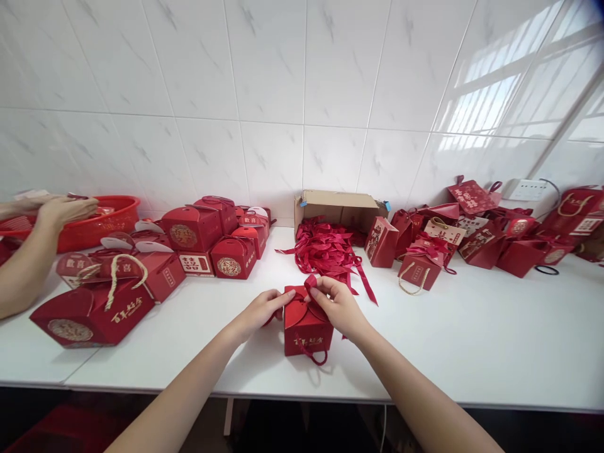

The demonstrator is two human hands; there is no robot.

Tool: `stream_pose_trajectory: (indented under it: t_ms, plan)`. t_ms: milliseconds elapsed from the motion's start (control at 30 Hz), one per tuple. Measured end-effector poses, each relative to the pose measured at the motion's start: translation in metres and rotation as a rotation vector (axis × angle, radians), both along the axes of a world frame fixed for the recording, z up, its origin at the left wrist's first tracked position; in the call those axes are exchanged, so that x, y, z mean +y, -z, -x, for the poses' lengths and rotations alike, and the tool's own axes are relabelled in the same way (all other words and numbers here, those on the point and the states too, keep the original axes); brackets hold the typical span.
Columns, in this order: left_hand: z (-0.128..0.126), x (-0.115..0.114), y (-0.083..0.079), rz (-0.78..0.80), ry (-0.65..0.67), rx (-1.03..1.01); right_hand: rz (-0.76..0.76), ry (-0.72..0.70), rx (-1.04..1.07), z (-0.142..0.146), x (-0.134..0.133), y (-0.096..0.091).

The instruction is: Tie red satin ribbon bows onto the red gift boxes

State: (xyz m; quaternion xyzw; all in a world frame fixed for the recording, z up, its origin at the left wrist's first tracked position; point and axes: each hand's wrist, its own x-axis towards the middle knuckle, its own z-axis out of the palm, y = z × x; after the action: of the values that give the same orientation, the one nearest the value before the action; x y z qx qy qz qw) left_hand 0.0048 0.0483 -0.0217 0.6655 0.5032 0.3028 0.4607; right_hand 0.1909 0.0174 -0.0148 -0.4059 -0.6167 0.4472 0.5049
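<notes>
A small red gift box (pixel 307 330) with gold lettering stands upright near the front of the white table, and a dark red cord handle (pixel 319 358) hangs from its front. At its top, my right hand (pixel 340 307) pinches a red ribbon (pixel 310 282) between thumb and fingers. From the left side, my left hand (pixel 264 309) is closed on the ribbon, with its thumb at the box's top edge. A piece of ribbon shows below the left fingers. Just behind the box lies a heap of loose red ribbons (pixel 325 248), spilling out of a cardboard box (pixel 342 200).
Several red gift boxes (pixel 195 228) are stacked at the left. At the right are several more, including one with a bow (pixel 421 270). At far left another person's hand (pixel 66 211) is over a red basin (pixel 117 217). A power strip (pixel 525 189) is by the wall.
</notes>
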Motion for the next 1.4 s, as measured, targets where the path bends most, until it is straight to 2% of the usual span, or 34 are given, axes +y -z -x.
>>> stream_pose_trajectory:
  t_ms: [133,233,300,433,567,667,733,833,967,1033,1167,1267,1400]
  plan:
    - [0.003,-0.005,-0.019,0.003,0.016,-0.025,-0.034,0.143,-0.102,0.006,0.002,-0.001]
    - [0.005,-0.011,-0.043,-0.048,0.002,-0.038,-0.055,0.220,-0.163,0.010,0.002,-0.002]
    - [0.002,-0.014,-0.061,-0.107,0.040,-0.020,-0.074,0.262,-0.211,0.012,0.002,-0.003]
    - [-0.014,-0.011,-0.093,-0.164,0.119,0.018,-0.117,0.217,-0.285,0.010,-0.002,-0.010]
    - [-0.038,0.007,-0.106,-0.165,0.168,-0.039,-0.132,0.147,-0.308,0.006,-0.006,-0.013]
    - [-0.045,0.019,-0.099,-0.149,0.221,-0.124,-0.117,0.192,-0.250,0.006,-0.006,-0.011]
    - [-0.042,0.020,-0.089,-0.182,0.192,-0.156,-0.114,0.195,-0.213,0.007,-0.004,-0.009]
    - [-0.027,0.014,-0.069,-0.230,0.148,-0.114,-0.117,0.175,-0.174,0.008,-0.002,-0.005]
    - [-0.013,-0.001,-0.044,-0.180,0.073,-0.098,-0.116,0.181,-0.128,0.008,-0.002,0.000]
    - [-0.012,-0.006,-0.034,-0.224,0.031,-0.141,-0.098,0.208,-0.076,0.010,-0.002,0.003]
    - [-0.014,-0.010,-0.022,-0.345,0.060,-0.184,-0.073,0.300,0.055,0.015,-0.003,0.009]
    - [-0.016,-0.012,-0.016,-0.425,0.042,-0.135,-0.137,0.336,-0.015,0.015,-0.005,0.009]
    - [-0.021,-0.013,-0.009,-0.518,-0.032,-0.142,-0.258,0.312,-0.167,0.010,-0.009,0.004]
